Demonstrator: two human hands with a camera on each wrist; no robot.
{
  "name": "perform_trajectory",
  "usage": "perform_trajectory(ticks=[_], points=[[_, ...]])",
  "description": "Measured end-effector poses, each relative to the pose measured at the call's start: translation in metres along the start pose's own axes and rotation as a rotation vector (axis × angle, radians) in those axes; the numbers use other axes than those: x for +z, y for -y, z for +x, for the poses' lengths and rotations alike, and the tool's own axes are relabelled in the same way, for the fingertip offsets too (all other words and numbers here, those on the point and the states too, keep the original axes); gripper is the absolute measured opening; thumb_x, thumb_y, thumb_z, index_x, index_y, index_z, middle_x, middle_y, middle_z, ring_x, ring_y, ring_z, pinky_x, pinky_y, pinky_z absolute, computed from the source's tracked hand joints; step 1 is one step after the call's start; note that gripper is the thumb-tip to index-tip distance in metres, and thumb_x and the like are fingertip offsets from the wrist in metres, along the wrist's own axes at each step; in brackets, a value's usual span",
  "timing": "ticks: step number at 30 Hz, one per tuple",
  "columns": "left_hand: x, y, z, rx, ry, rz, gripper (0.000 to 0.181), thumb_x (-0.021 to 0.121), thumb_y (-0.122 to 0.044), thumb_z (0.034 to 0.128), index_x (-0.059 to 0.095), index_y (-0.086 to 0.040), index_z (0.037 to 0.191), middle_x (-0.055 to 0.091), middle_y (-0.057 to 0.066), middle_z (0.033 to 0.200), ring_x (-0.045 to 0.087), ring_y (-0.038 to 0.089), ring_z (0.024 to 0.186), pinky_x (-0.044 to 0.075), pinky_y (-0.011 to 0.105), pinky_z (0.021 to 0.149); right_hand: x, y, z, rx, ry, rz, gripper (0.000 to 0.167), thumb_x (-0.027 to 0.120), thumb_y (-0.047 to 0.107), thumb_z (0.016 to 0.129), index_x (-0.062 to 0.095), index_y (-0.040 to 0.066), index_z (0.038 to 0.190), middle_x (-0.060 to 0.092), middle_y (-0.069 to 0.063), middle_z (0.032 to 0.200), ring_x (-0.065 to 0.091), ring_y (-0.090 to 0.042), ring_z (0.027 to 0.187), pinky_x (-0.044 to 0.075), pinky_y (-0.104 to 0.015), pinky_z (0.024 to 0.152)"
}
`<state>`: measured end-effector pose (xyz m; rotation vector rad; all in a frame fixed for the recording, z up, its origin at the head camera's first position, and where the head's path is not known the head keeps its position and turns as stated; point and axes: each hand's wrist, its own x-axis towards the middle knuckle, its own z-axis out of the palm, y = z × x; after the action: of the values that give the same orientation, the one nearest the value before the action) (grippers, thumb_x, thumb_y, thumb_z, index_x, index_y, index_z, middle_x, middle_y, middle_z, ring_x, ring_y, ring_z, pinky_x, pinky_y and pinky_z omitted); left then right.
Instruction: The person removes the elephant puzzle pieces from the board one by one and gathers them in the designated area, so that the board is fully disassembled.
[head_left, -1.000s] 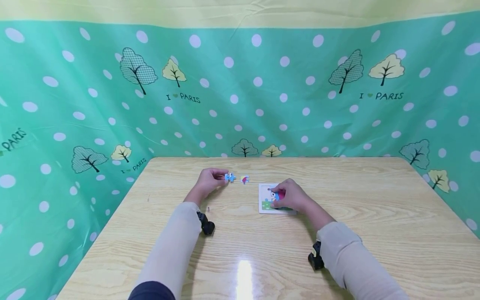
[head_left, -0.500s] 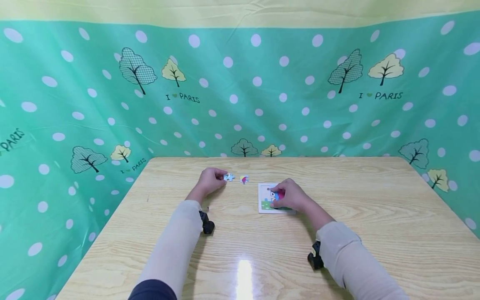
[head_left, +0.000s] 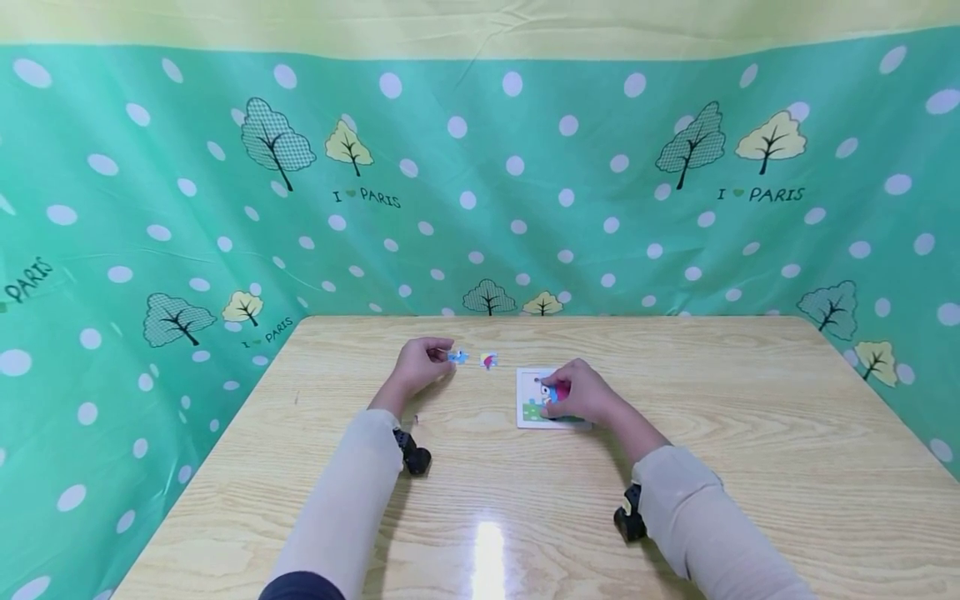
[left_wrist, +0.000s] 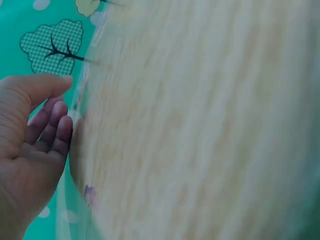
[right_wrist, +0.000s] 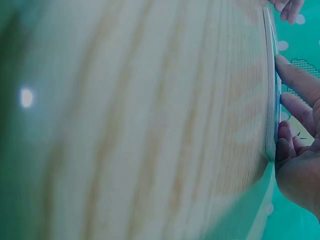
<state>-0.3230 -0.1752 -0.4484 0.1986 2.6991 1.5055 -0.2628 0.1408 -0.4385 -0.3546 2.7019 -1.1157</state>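
In the head view my left hand (head_left: pixel 424 367) is at the back of the table, pinching a small blue jigsaw piece (head_left: pixel 458 357) between thumb and fingertips. The left wrist view shows this hand (left_wrist: pixel 37 125) from the thumb side, and the piece does not show there. Just right of it lies another jigsaw piece (head_left: pixel 489 361), yellow, red and blue. My right hand (head_left: pixel 585 393) rests with thumb and fingertips on a white-framed jigsaw puzzle (head_left: pixel 534 410) showing green and a cartoon figure. Its fingers cover the puzzle's right part. From the side, the puzzle's frame (right_wrist: pixel 270 90) appears flat on the table.
A pale wood-grain table (head_left: pixel 480 475) spreads out under both arms. A tiny dark speck (head_left: pixel 417 419) lies near the left wrist. Behind the table hangs a green curtain (head_left: pixel 480 183) with dots and trees. Each wrist carries a black camera.
The blue piece has tilted in my left fingers, flashing pale half a second ago and showing blue again now. My left hand has shifted very slightly leftward. The right hand has stayed on the puzzle.
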Motion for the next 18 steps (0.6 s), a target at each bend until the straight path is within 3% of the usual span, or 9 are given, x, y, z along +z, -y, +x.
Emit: perform_trajectory(ticks=[7, 18], points=[[0.001, -0.004, -0.006, 0.009, -0.012, -0.087, 0.039, 0.078, -0.003, 0.0905, 0.069, 0.002, 0.128, 0.069, 0.015, 0.117, 0.063, 0.028, 0.108, 0.055, 0.035, 0.090, 0.000, 0.000, 0.000, 0.010, 0.006, -0.005, 0.050, 0.090, 0.017, 0.083, 0.073, 0.002, 0.127, 0.053, -0.015, 0.121, 0.051, -0.030, 0.108, 0.046, -0.047, 0.101], [0.002, -0.011, -0.017, 0.043, -0.010, -0.135, 0.035, 0.078, -0.005, 0.0896, 0.071, 0.000, 0.123, 0.070, 0.017, 0.117, 0.063, 0.027, 0.106, 0.053, 0.029, 0.080, -0.001, 0.002, -0.002, 0.012, 0.006, 0.036, 0.050, 0.090, 0.012, 0.081, 0.072, 0.001, 0.127, 0.052, -0.015, 0.122, 0.052, -0.031, 0.113, 0.045, -0.049, 0.106]])
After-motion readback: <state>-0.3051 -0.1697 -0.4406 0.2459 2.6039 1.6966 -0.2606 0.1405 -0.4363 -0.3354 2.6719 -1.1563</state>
